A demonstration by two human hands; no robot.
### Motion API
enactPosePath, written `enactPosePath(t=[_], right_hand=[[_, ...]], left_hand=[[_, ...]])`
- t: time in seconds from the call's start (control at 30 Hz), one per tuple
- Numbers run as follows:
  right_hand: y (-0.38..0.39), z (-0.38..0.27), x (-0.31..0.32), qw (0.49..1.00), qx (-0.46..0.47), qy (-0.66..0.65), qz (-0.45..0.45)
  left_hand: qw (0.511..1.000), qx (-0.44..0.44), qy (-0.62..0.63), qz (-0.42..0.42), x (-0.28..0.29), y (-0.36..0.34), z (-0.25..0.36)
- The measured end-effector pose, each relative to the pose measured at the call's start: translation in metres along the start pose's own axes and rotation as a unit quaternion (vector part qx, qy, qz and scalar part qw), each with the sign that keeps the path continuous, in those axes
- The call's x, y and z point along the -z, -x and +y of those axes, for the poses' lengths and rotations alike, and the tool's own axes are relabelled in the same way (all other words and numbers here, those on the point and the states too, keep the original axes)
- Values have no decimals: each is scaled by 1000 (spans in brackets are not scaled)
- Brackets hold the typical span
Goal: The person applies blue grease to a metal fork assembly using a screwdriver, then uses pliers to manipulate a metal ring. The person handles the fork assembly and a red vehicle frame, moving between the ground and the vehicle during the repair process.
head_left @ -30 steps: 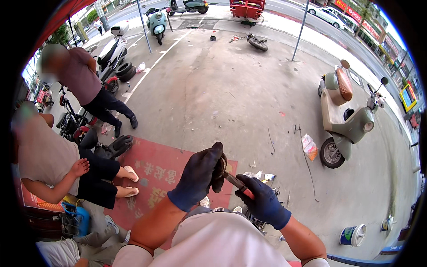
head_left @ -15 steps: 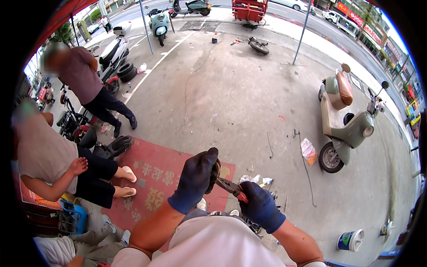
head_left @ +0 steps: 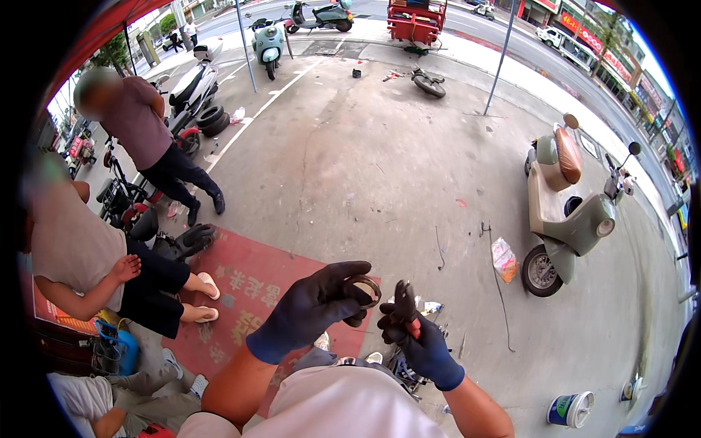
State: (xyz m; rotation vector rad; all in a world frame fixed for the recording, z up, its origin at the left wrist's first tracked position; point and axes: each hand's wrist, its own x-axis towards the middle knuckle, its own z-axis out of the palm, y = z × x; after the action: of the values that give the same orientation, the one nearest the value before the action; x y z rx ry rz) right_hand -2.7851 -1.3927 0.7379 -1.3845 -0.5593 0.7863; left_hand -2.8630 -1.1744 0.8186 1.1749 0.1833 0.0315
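In the middle of the view, my gloved left hand [head_left: 310,310] pinches a round, ring-shaped metal part [head_left: 377,291] between thumb and fingers. Its open centre faces partly toward me. Just to the right, my gloved right hand [head_left: 427,355] is closed around pliers [head_left: 404,301] with red grips. The dark jaws point upward, a short gap away from the ring. Both gloves are dark with blue cuffs.
Below my hands lies a red mat [head_left: 226,292]. Two people stand at the left, and someone else is low at the lower left. A green-grey scooter [head_left: 584,226] stands at the right, above a white bucket [head_left: 571,410]. A plastic bag [head_left: 504,259] lies on the concrete.
The pliers have come away from the ring and now point upward instead of toward the left hand. My left hand has turned, showing the ring's opening.
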Motion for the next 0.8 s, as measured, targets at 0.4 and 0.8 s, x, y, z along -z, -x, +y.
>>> enactPosePath(t=[0.4,0.8], right_hand=[[-66,-69,-7,989,-75,-130,8],[-202,-70,-48,995,-95,-18,15]], left_hand=[[997,10,-27,68,17,-20,-4],[987,-29,131,86,149,-112,12]])
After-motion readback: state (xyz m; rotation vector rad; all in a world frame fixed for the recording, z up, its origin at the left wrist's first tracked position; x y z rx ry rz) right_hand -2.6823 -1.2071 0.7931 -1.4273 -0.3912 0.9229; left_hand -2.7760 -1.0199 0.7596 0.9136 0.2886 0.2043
